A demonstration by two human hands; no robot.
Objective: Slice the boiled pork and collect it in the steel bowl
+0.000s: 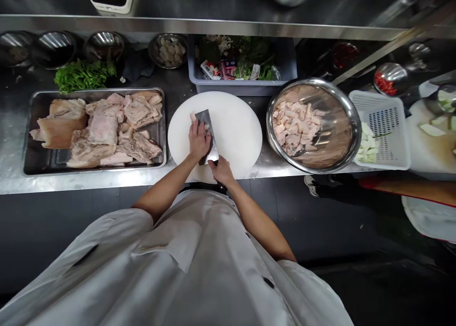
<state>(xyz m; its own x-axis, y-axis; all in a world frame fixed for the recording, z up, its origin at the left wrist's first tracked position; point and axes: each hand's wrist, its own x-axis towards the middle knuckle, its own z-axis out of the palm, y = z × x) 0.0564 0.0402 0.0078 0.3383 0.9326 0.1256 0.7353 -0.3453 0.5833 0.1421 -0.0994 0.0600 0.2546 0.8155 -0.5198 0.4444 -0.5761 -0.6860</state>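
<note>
On the round white cutting board [238, 126], my right hand [223, 169] grips the black handle of a cleaver [205, 119]. The broad blade lies across the left part of the board. My left hand [199, 140] rests against the blade's left side, over a small pale piece of meat [193, 116] that shows past the fingertips. Its fingers are bent close together; how much they hold is hidden. To the left, a metal tray [162, 126] bears large slabs of pale meat [103, 129]. A big steel bowl [338, 126] of cut meat pieces [295, 122] stands at the right.
Behind the board sits a grey bin [242, 86] with scraps and wrappers. Green herbs [83, 76] and small metal bowls [167, 51] line the back left. A white basket [392, 126] stands far right. A metal shelf edge [228, 27] crosses above.
</note>
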